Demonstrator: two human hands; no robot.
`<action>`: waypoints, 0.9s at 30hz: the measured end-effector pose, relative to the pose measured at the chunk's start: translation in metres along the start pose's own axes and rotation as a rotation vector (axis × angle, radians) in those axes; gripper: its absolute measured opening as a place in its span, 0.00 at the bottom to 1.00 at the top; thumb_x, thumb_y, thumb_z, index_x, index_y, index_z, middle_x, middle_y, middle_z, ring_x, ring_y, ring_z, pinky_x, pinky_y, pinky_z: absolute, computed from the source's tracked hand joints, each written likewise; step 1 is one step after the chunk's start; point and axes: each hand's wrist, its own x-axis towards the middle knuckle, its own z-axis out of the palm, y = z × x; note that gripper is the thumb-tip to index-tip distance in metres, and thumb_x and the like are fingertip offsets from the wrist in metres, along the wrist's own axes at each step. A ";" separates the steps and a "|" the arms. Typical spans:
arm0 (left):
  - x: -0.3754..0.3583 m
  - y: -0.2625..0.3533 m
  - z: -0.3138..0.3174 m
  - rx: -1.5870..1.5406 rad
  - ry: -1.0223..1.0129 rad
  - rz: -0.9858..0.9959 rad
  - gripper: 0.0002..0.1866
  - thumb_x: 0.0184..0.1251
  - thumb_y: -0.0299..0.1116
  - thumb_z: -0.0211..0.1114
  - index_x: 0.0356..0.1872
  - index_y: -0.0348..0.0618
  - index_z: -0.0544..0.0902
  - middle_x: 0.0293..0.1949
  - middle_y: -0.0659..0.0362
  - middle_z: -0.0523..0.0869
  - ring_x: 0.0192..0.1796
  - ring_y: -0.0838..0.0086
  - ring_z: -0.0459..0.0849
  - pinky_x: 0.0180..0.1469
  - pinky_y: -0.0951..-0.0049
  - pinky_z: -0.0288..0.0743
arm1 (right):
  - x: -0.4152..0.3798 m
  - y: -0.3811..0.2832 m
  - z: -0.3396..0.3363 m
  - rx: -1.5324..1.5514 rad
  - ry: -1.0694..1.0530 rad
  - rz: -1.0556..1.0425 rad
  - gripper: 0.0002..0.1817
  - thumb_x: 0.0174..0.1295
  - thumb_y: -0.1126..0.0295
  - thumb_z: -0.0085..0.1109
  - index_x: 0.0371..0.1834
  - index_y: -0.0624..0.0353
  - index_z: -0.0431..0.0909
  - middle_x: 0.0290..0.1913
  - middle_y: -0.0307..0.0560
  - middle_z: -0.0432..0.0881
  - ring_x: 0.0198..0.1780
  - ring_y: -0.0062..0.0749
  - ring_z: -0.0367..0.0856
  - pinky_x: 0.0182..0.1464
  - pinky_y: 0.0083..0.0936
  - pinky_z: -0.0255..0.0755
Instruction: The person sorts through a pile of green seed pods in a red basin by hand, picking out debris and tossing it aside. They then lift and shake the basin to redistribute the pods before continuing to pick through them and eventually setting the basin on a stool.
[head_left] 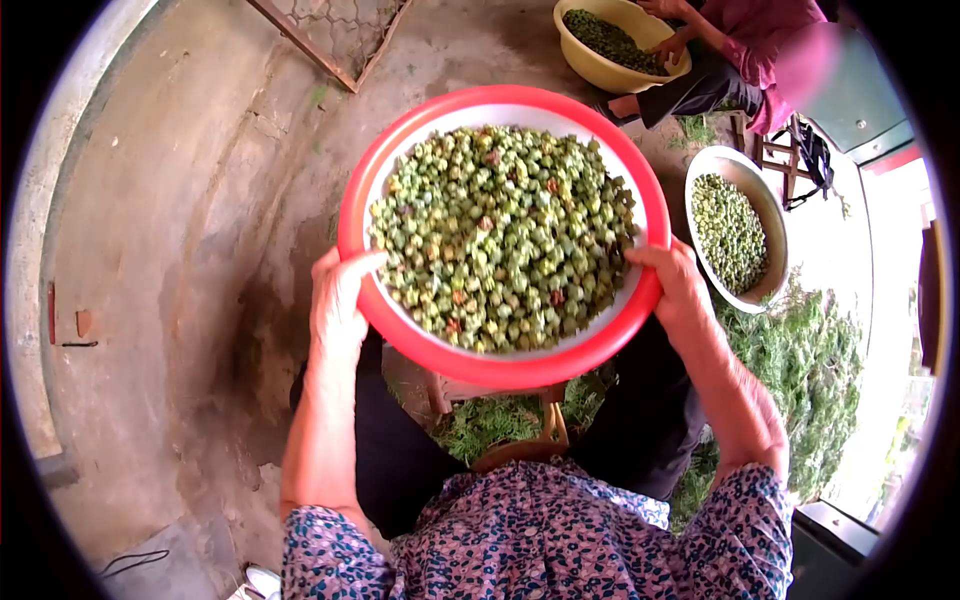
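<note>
A round basin with a red rim and white inside is held up in front of me, above my knees. Small green pods or buds, with a few reddish ones among them, fill much of it; their exact kind I cannot make out. My left hand grips the rim at the lower left, its thumb over the edge. On the opposite side my right hand clasps the rim, thumb also on top. The fingers of both hands are mostly hidden under the basin.
To the right stands a metal basin with similar green pieces. Behind it, a person sits with hands in a yellow basin. Leafy green cuttings lie on the right, and a wooden stool is between my legs.
</note>
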 end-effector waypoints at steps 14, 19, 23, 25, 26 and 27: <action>0.220 -0.052 0.005 0.520 -0.249 0.386 0.14 0.45 0.19 0.65 0.37 0.40 0.81 0.33 0.56 0.82 0.37 0.68 0.82 0.42 0.69 0.77 | 0.128 0.133 0.063 0.459 0.162 0.750 0.13 0.44 0.83 0.61 0.36 0.62 0.80 0.36 0.48 0.81 0.41 0.42 0.78 0.43 0.31 0.74; 0.263 -0.070 0.060 0.135 0.054 -0.256 0.16 0.44 0.14 0.67 0.37 0.39 0.81 0.32 0.57 0.81 0.35 0.70 0.81 0.38 0.70 0.76 | 0.135 0.190 0.100 0.951 0.370 1.212 0.09 0.47 0.77 0.64 0.32 0.67 0.79 0.28 0.46 0.79 0.30 0.33 0.79 0.35 0.27 0.75; 0.290 -0.110 0.059 0.141 0.126 -0.287 0.15 0.45 0.17 0.70 0.37 0.35 0.81 0.32 0.56 0.83 0.35 0.68 0.81 0.39 0.67 0.77 | 0.125 0.233 0.109 0.923 0.240 0.960 0.09 0.50 0.77 0.64 0.34 0.68 0.80 0.30 0.47 0.82 0.30 0.33 0.81 0.36 0.27 0.76; 0.309 -0.128 0.066 0.160 0.216 -0.286 0.15 0.45 0.17 0.70 0.38 0.35 0.81 0.35 0.53 0.84 0.37 0.66 0.82 0.41 0.66 0.78 | 0.136 0.249 0.119 0.954 0.253 1.036 0.15 0.56 0.73 0.63 0.45 0.68 0.79 0.41 0.53 0.84 0.42 0.35 0.84 0.46 0.25 0.77; 0.319 -0.140 0.063 0.157 0.231 -0.265 0.15 0.46 0.18 0.71 0.38 0.35 0.81 0.37 0.52 0.84 0.39 0.66 0.83 0.44 0.66 0.78 | 0.138 0.268 0.128 0.931 0.243 1.040 0.15 0.56 0.72 0.63 0.45 0.67 0.79 0.42 0.52 0.84 0.43 0.35 0.84 0.49 0.26 0.77; 0.325 -0.146 0.064 0.186 0.257 -0.256 0.16 0.47 0.19 0.71 0.40 0.38 0.81 0.37 0.55 0.85 0.40 0.65 0.83 0.45 0.64 0.78 | 0.139 0.286 0.141 0.907 0.237 1.038 0.15 0.57 0.71 0.63 0.46 0.67 0.79 0.43 0.51 0.84 0.44 0.35 0.84 0.51 0.26 0.76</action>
